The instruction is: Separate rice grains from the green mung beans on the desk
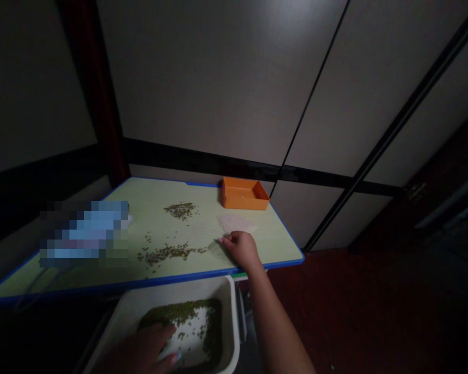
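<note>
My right hand (242,248) rests on the pale green table (148,228), fingers curled and pinched on a small clear thing at the end of a scatter of green beans (166,253). A pile of white grains (236,223) lies just beyond that hand. My left hand (146,349) lies in a white tub (218,296) below the table's front edge, fingers down among green beans (187,314) mixed with white grains. Whether the left hand grips any is not clear.
An orange tray (245,194) stands at the table's far right corner. A second small heap of green beans (181,210) lies mid-table. A blurred-out patch (83,234) covers the left part. The table has a blue rim (140,283); dark floor lies to the right.
</note>
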The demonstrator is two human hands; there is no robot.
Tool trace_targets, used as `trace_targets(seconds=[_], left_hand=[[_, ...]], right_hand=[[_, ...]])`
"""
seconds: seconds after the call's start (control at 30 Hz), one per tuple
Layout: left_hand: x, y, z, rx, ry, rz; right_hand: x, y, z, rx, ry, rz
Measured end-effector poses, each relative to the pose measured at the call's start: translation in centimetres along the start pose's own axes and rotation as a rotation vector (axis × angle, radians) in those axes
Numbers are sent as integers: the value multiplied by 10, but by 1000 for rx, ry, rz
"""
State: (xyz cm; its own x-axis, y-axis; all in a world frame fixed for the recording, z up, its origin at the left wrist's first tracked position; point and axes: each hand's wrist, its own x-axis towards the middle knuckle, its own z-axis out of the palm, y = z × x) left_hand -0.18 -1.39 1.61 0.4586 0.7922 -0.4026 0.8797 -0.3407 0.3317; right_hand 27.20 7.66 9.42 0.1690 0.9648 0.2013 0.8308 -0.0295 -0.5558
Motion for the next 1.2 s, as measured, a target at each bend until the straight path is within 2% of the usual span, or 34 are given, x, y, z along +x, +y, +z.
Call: trace_targets(seconds=[0.27,0.43,0.63,1.03,1.2], left_hand=[[3,-3,4,-36,32,13],[-2,-4,4,-42,36,5],[-5,0,-2,-26,16,16],[-1,-5,1,-71,48,24],[0,-5,5,-65,48,32]], right_hand=[[0,-7,1,-106,0,-2],[-1,-5,1,-108,51,56],[-2,2,3,124,152,86],[-4,6,5,343,138,61],[-2,6,2,405,174,48]])
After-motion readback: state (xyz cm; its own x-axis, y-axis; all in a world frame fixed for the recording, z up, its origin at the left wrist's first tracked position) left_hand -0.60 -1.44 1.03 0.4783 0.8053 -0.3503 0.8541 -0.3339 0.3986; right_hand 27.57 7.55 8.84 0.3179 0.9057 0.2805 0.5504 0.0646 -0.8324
